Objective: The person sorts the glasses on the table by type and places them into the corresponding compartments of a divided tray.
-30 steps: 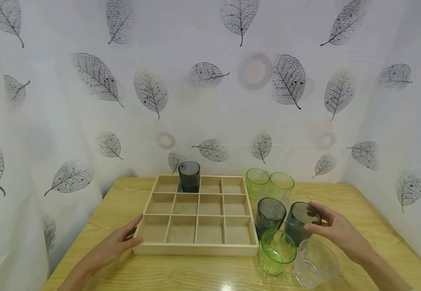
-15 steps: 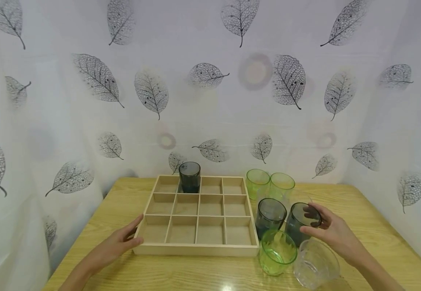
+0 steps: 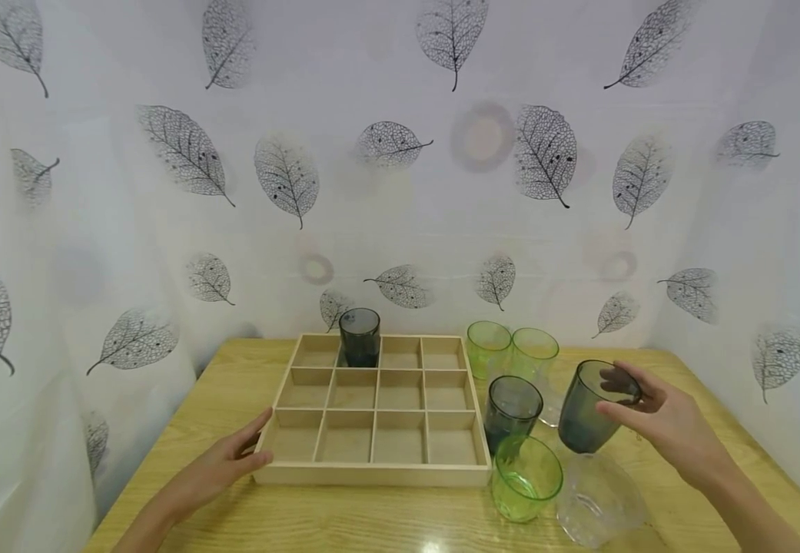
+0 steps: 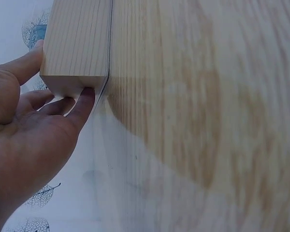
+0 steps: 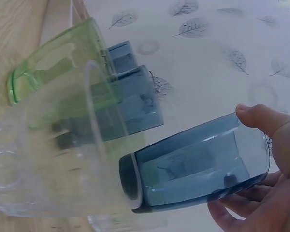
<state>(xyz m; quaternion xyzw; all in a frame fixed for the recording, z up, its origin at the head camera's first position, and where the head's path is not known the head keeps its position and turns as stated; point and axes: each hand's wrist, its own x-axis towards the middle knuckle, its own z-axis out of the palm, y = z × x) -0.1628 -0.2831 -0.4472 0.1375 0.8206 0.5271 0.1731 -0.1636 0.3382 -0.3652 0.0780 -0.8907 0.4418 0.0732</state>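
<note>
My right hand (image 3: 665,430) grips a smoky grey-blue glass tumbler (image 3: 589,415) near its rim, thumb on one side and fingers on the other. The tumbler tilts, its base toward the lower left, and it hangs above the table in the right wrist view. My left hand (image 3: 223,461) holds the front left corner of a wooden compartment box (image 3: 372,475), thumb at the top edge and fingers along the side face (image 4: 70,84). Another smoky tumbler (image 3: 360,338) stands in a back-row compartment, second from the left.
Right of the box stand a smoky tumbler (image 3: 513,415) and a green glass (image 3: 527,480). A clear glass (image 3: 596,503) is near the front, and two green glasses (image 3: 488,349) are behind. Another clear glass is partly hidden. A leaf-print curtain (image 3: 400,215) surrounds the wooden table (image 3: 234,384).
My right hand has lifted the smoky tumbler off the table, moving it up and to the right and tilting it. The left hand and the box have stayed in place.
</note>
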